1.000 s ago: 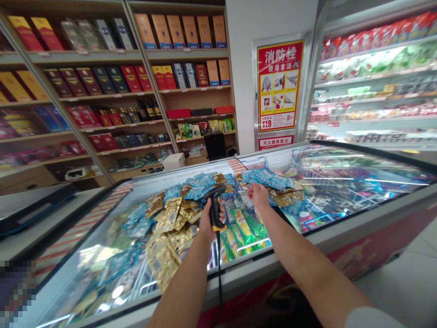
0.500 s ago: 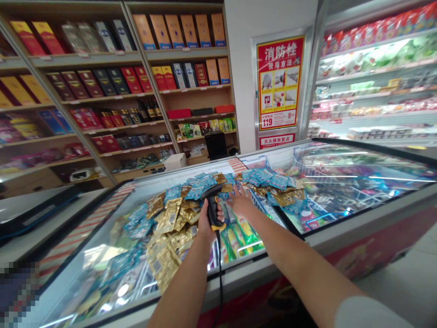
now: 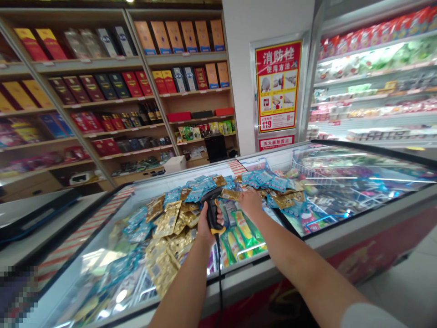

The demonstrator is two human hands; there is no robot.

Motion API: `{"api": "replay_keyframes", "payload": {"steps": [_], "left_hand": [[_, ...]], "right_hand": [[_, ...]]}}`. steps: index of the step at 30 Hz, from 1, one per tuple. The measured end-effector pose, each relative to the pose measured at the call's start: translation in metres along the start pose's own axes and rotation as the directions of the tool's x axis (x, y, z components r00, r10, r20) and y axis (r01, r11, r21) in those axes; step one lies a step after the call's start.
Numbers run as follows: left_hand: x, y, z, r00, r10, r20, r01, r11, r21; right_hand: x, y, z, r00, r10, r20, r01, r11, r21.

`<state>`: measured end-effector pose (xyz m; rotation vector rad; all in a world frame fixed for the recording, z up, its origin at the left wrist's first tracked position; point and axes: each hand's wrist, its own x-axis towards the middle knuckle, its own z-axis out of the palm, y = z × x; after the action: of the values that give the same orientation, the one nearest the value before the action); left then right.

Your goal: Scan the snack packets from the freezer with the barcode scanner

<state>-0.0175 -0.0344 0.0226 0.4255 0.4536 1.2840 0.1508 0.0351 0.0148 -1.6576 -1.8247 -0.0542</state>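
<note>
While the left hand (image 3: pixel 205 224) grips a handheld barcode scanner (image 3: pixel 213 213) at the frame's centre, the right hand (image 3: pixel 251 203) pinches a gold packet (image 3: pixel 231 194) just right of it; a weak pinch could drop the packet, and the cord (image 3: pixel 219 259) could snag on the freezer rim (image 3: pixel 246 277).

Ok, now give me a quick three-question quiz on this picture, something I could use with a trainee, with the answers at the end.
1. What is the left hand holding?
2. True or false: in this view, the red poster is to the left of the wooden shelves.
3. What colour is the packet in the right hand? A, blue; B, gold; C, red.

Key: 1, a black and yellow scanner; 2, false, it is to their right; 3, B.
</note>
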Motion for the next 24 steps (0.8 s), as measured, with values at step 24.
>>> {"api": "replay_keyframes", "payload": {"steps": [24], "left_hand": [[0.000, -0.002, 0.005, 1.000, -0.020, 0.008, 0.019, 0.998, 0.052]], "right_hand": [[0.008, 0.011, 0.016, 0.998, 0.046, 0.039, -0.055, 0.951, 0.303]]}}
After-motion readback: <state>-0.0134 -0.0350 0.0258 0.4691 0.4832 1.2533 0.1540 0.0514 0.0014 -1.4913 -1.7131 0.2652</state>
